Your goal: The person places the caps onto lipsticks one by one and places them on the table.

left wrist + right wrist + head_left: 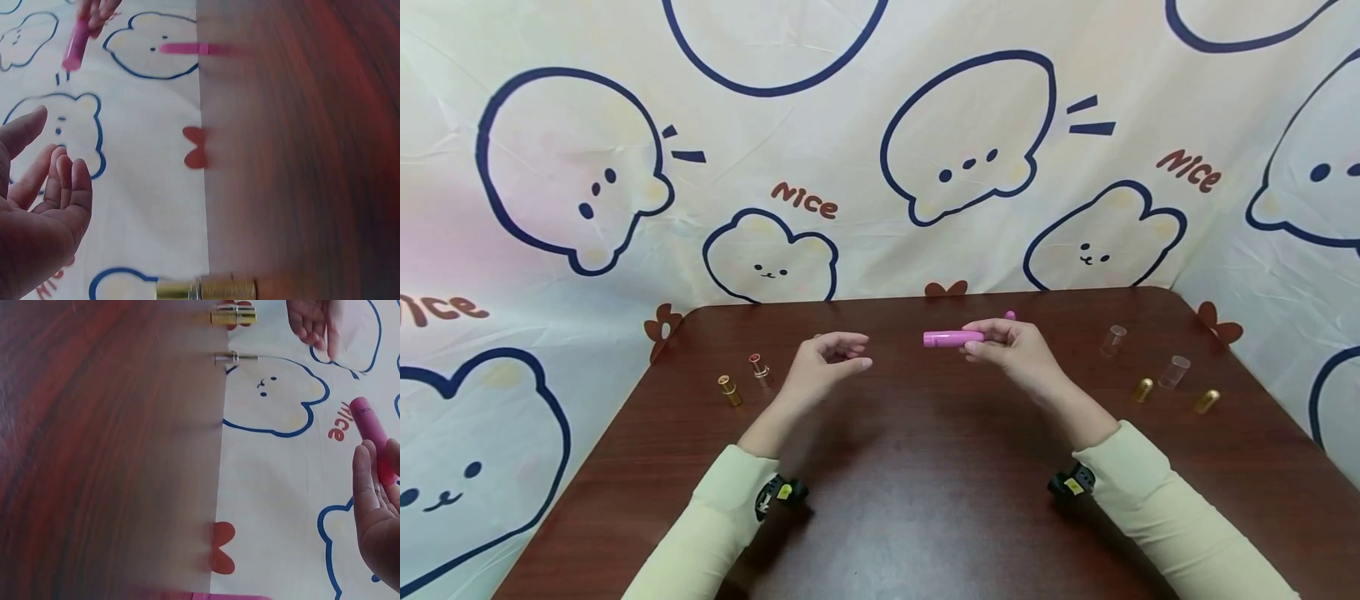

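Observation:
My right hand (1018, 354) pinches a pink cylindrical tube (951, 339) between thumb and fingers, holding it above the table with its free end pointing left. Small dark lettering shows on the tube (369, 422) in the right wrist view. Behind that hand stands a slim pink piece (181, 48), mostly hidden in the head view. My left hand (820, 367) hovers with nothing in it, fingers loosely bent and thumb apart, a short way left of the tube. Left of it stand a gold lipstick tube (730, 391) and a second lipstick (758, 366) with a reddish top.
On the right of the dark wooden table (925, 500) are two clear caps (1174, 372) and two small gold round-ended pieces (1207, 402). A cloth (865, 150) printed with cartoon bears hangs behind and along the sides.

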`<state>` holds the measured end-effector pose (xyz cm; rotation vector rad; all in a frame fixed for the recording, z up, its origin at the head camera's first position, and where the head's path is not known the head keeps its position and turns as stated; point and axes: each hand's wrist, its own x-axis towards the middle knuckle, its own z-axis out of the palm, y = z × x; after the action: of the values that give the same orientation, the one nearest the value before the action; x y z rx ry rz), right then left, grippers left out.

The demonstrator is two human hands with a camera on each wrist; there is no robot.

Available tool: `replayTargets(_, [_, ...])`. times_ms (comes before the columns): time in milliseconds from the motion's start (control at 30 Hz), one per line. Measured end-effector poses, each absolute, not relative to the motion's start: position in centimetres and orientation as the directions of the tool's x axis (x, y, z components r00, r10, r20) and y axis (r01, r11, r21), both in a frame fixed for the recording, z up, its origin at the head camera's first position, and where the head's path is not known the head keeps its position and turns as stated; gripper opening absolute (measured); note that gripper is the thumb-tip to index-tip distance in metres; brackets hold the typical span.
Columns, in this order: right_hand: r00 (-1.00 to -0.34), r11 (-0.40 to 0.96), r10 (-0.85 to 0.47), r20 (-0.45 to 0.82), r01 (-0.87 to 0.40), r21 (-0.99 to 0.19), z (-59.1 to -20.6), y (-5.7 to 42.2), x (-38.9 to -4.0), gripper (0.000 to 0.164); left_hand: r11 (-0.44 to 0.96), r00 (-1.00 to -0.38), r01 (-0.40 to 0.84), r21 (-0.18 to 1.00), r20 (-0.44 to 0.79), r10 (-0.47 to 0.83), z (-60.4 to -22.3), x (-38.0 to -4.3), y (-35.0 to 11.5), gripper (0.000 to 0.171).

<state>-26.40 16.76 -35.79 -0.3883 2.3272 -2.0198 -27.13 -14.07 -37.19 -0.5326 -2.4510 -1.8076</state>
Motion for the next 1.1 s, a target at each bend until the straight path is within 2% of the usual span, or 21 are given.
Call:
replayTargets(333, [-0.984,0.216,-0.127,0.125,-0.151,-0.965,-35.5,18.0,-27.5,0.038,0.298,-0.966,0.256,0.920,0.229,0.123,-36.9,-26.5,-18.0,0.036])
replayTargets(700, [-0.984,0.371,-0.076,0.164,-0.180,-0.911,-35.6,18.6,-28.9,0.037,0.413,-0.992,0.120,0.903,0.129,0.007,-38.1,-26.4,-20.1,0.042])
replayTargets(1100, [-0.963,0.525,-0.066,0.262,-0.257,-0.811,-36.8,18.3,-30.9,0.036,0.540,-1.000,0.005,0.842,-0.007,0.020,-39.4,-27.3,-20.8,0.055])
